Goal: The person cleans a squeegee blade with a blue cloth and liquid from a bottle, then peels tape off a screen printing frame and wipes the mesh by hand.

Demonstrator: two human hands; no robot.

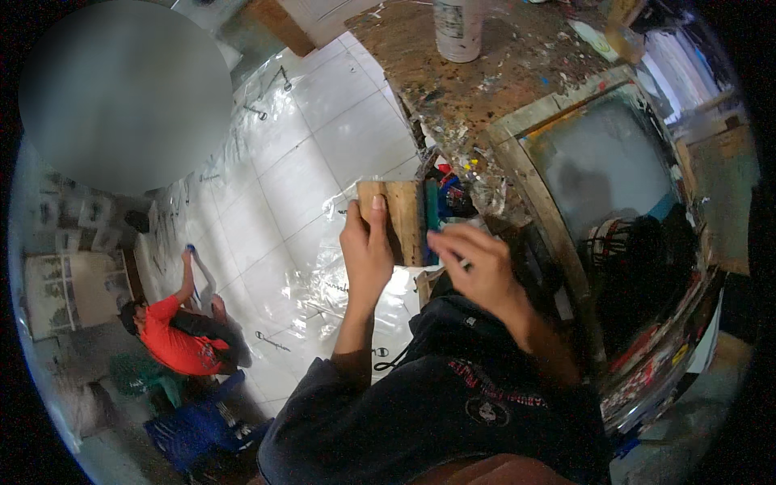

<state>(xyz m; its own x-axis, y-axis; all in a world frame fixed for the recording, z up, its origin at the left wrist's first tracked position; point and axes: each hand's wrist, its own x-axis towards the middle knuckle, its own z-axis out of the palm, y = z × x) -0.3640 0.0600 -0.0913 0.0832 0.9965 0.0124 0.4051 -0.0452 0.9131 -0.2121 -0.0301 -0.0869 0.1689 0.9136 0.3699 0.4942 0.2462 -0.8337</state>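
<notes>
A squeegee with a wooden handle and a green blade is held up in front of my body. My left hand grips the wooden handle from its left side, the thumb lying along the face of the wood. At the lower end of the green blade, my right hand has its fingers bent and pinched at the blade's edge. Just to the right of my hands stands a wooden-framed printing screen with a grey mesh; a dark shadow falls on it.
A paint-stained worktable carries a whitish plastic container at the back. Clear plastic sheets with dark printed marks lie over the tiled floor. At left, a person in a red shirt is low down near a blue crate.
</notes>
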